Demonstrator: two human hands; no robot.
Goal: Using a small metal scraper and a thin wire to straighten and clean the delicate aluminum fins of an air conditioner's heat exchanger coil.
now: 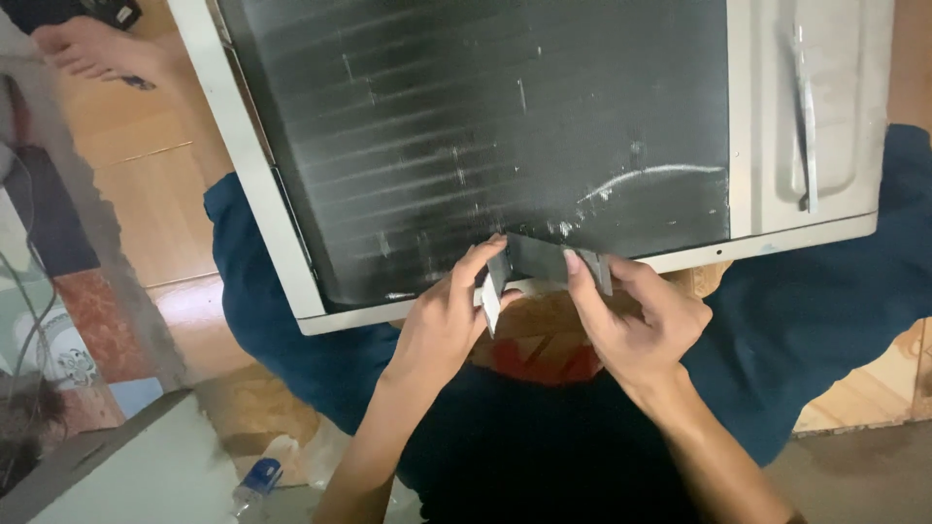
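View from a head camera looking down at a person's two bare hands, which work at the near edge of a large flat unit resting across their lap.

The left hand (442, 325) and the right hand (636, 325) meet on a small dark grey strip of bent sheet material (544, 260). The left hand pinches the strip's left end, thumb and fingers closed on it, where a pale edge of the strip turns down beside the thumb. The right hand pinches its right end, with the thumb on top and the fingers curled beneath. Both grips are closed tight on the strip, and the strip spans the short gap between them.

The strip lies against the lower edge of the dark finned panel (466, 126), directly above the two grips. The panel's fins are scuffed with pale scratches, one curved mark lying above and to the right of the right hand. A white metal frame (262, 204) borders the panel, and its lower rail passes just behind the fingertips.

Below the hands are the person's dark blue trousers (291, 340). A bare foot (92, 49) rests far above and left of the left grip, on a wooden floor (155, 194). A plastic bottle with a blue label (257, 480) lies below and left of the left forearm.
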